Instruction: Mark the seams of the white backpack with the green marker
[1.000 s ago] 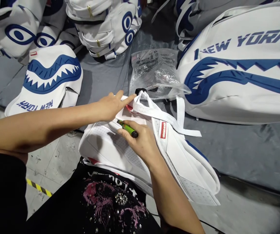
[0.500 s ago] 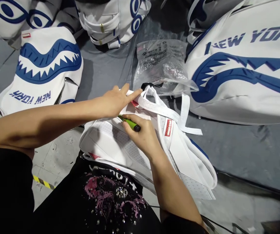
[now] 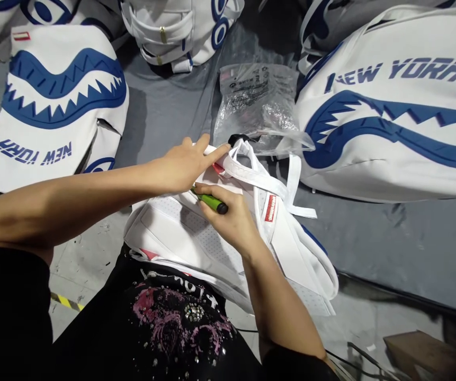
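At centre frame, where the white bag (image 3: 199, 241) is lying, you should be bracing it flat and guiding the green tool (image 3: 213, 204) lightly. Your right hand (image 3: 230, 218) is pinching the tool; your left hand (image 3: 183, 166) is resting on the bag, 1 finger extending, any pinch being impossible to tell.

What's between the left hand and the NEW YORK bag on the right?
Head view: white straps, a small black piece and the lower part of the clear plastic bag.
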`<state>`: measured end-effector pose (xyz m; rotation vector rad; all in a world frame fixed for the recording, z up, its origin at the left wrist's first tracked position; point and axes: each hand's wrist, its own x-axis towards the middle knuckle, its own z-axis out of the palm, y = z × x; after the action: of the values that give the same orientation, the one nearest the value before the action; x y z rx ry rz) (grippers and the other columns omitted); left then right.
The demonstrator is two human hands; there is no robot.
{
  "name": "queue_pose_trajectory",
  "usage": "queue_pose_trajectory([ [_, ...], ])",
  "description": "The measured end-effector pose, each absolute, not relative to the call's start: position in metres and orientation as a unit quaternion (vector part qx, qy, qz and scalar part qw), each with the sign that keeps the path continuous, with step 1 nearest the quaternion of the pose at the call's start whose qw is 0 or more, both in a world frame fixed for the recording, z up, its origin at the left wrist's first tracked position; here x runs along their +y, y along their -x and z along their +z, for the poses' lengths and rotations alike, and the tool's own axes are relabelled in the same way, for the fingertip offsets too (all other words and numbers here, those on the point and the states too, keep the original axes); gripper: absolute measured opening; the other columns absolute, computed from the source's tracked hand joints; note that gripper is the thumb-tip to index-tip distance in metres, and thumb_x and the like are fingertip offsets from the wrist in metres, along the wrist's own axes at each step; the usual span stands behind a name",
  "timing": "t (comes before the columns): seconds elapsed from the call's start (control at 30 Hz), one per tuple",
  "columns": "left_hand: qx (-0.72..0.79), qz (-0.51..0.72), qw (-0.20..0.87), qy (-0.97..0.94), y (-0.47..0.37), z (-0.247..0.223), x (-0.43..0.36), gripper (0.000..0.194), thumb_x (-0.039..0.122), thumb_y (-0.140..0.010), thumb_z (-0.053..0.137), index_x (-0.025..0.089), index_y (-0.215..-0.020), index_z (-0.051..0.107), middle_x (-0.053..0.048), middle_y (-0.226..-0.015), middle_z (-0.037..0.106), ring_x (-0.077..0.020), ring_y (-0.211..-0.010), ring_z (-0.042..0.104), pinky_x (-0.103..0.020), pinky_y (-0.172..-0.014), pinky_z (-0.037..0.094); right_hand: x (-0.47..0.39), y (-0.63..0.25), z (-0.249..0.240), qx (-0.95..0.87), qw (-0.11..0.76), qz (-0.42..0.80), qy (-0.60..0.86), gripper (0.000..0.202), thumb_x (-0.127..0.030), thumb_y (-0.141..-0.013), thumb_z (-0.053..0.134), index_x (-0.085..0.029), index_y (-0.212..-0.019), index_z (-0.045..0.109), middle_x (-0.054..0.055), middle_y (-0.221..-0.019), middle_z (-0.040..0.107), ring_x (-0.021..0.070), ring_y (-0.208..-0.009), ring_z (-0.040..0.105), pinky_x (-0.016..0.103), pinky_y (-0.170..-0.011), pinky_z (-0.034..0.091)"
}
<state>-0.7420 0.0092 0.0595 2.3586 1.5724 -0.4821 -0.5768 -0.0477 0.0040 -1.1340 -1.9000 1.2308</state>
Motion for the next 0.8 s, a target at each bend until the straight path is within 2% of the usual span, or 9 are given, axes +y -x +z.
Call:
queue_pose_trajectory([
  [0.13, 0.540, -0.164, 0.125, -0.816, 0.7421, 0.0588, 0.0076, 0.096, 0.013, -0.086, 0.057, 0.033, -0.161, 0.001, -0.018, -0.160, 0.022, -0.0342, -0.120, 0.049, -0.040, -0.087, 0.050, -0.0511, 0.5781, 0.0046, -0.723, 0.306, 0.418, 0.457, 0.028, -0.016, -0.083, 0.057, -0.022, -0.106, 0.073, 0.006, -0.119, 0.076, 0.0249, -0.111, 0.071, 0.045, -0.100, 0.055],
  [0.27, 0.545, -0.167, 0.107, -0.814, 0.7417, 0.0557, 0.0070, 0.098, 0.013, -0.085, 0.057, 0.032, -0.161, 0.001, -0.018, -0.160, 0.023, -0.0341, -0.117, 0.050, -0.037, -0.081, 0.051, -0.0540, 0.5802, 0.0028, -0.717, 0.306, 0.430, 0.455, 0.027, -0.019, -0.084, 0.057, -0.022, -0.106, 0.073, 0.006, -0.112, 0.078, 0.0239, -0.106, 0.073, 0.043, -0.096, 0.058],
  [0.4, 0.538, -0.162, 0.102, -0.821, 0.7420, 0.0534, 0.0063, 0.096, 0.012, -0.085, 0.055, 0.031, -0.162, 0.001, -0.019, -0.159, 0.025, -0.0341, -0.115, 0.052, -0.036, -0.077, 0.051, -0.0552, 0.5819, 0.0011, -0.706, 0.329, 0.411, 0.473, 0.026, -0.021, -0.084, 0.057, -0.020, -0.105, 0.073, 0.009, -0.114, 0.077, 0.0247, -0.107, 0.073, 0.044, -0.097, 0.058],
  [0.53, 0.540, -0.153, 0.101, -0.821, 0.7424, 0.0551, 0.0045, 0.094, 0.009, -0.086, 0.052, 0.030, -0.162, 0.002, -0.019, -0.159, 0.025, -0.0343, -0.115, 0.052, -0.037, -0.078, 0.052, -0.0560, 0.5828, 0.0011, -0.702, 0.318, 0.421, 0.477, 0.025, -0.023, -0.084, 0.059, -0.021, -0.103, 0.073, 0.007, -0.108, 0.079, 0.0240, -0.101, 0.074, 0.044, -0.093, 0.059],
  [0.8, 0.543, -0.149, 0.116, -0.818, 0.7421, 0.0617, 0.0021, 0.093, 0.007, -0.086, 0.050, 0.031, -0.162, 0.003, -0.018, -0.160, 0.025, -0.0315, -0.116, 0.051, -0.035, -0.081, 0.051, -0.0580, 0.5837, 0.0021, -0.706, 0.321, 0.394, 0.493, 0.025, -0.023, -0.084, 0.059, -0.022, -0.104, 0.074, 0.007, -0.110, 0.078, 0.0255, -0.104, 0.072, 0.049, -0.097, 0.057],
])
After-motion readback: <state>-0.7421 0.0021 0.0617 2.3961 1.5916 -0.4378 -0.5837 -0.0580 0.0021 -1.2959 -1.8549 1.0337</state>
